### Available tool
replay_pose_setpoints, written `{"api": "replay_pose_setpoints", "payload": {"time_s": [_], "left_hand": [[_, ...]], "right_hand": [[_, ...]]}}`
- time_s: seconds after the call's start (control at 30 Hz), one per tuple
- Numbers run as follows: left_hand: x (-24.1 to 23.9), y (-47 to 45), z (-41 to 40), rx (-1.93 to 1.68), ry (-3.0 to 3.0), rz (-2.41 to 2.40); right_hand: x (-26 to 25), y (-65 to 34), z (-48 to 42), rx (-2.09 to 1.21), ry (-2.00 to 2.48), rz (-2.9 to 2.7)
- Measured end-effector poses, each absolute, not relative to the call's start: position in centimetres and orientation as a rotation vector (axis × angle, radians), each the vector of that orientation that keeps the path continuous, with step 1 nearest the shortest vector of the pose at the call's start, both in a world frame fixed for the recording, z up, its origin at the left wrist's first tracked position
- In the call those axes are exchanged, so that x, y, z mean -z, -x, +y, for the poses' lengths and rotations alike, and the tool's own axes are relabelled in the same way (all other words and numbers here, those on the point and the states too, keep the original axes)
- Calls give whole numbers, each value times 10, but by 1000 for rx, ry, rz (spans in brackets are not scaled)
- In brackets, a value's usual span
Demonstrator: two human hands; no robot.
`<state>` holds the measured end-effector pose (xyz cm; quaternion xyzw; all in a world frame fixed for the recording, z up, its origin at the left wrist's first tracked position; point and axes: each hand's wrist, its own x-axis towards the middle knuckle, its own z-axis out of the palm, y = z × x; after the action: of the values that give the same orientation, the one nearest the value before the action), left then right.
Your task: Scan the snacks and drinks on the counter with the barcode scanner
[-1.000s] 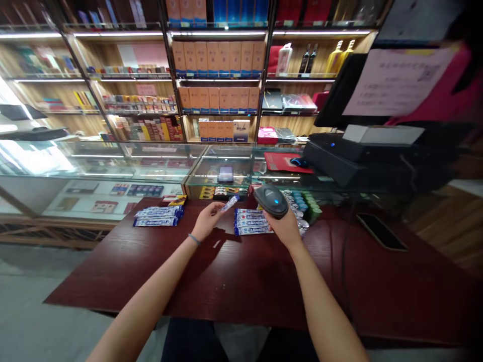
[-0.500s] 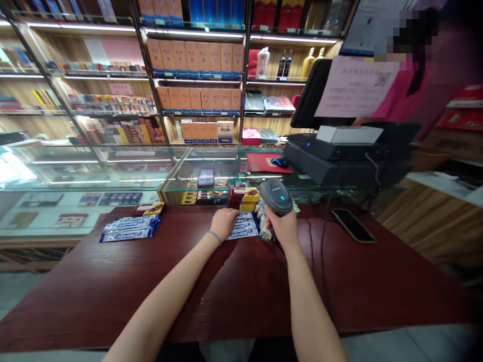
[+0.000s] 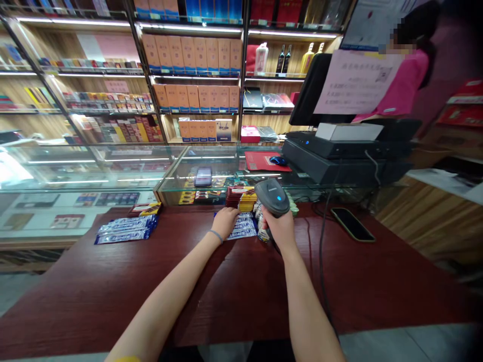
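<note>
My right hand (image 3: 280,227) is wrapped round the handle of a dark grey barcode scanner (image 3: 272,195) with a lit blue light. The scanner hangs above wrapped packets (image 3: 263,232), partly hidden behind it and my hand. My left hand (image 3: 225,222) lies on the left end of blue and white sachets (image 3: 243,230), its fingers stretched forward and partly hidden. Just beyond its fingertips stands a stack of red and yellow packs (image 3: 241,197). Further left, more blue and white sachets (image 3: 126,229) lie beside a red and yellow pack (image 3: 145,208).
A phone (image 3: 352,224) lies on the right of the brown counter (image 3: 241,301), near a black cable (image 3: 321,261). Behind are a glass case (image 3: 211,160), a monitor (image 3: 310,90) and a mouse (image 3: 278,161) on a red mat. A person in pink (image 3: 403,85) is at the back right.
The view has shifted slightly. Both hands stay at nearly the same places, the scanner still over the packets. The person in pink at the back right has changed posture and shows more clearly.
</note>
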<state>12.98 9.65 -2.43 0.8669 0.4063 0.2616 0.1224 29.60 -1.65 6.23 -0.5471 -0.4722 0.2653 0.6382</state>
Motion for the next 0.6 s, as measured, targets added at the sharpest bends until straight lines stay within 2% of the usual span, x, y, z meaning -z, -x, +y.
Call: {"api": "replay_pose_setpoints", "payload": {"time_s": [0.3,0.6], "left_hand": [[14,-105,89,-928,-2406,1093],[-4,-8,74,-1206,-2390,1268]], "right_hand": [[-56,-293,-12,-619,1274,-1108],[-55,-249,-12,-585,1250,-1241]]}}
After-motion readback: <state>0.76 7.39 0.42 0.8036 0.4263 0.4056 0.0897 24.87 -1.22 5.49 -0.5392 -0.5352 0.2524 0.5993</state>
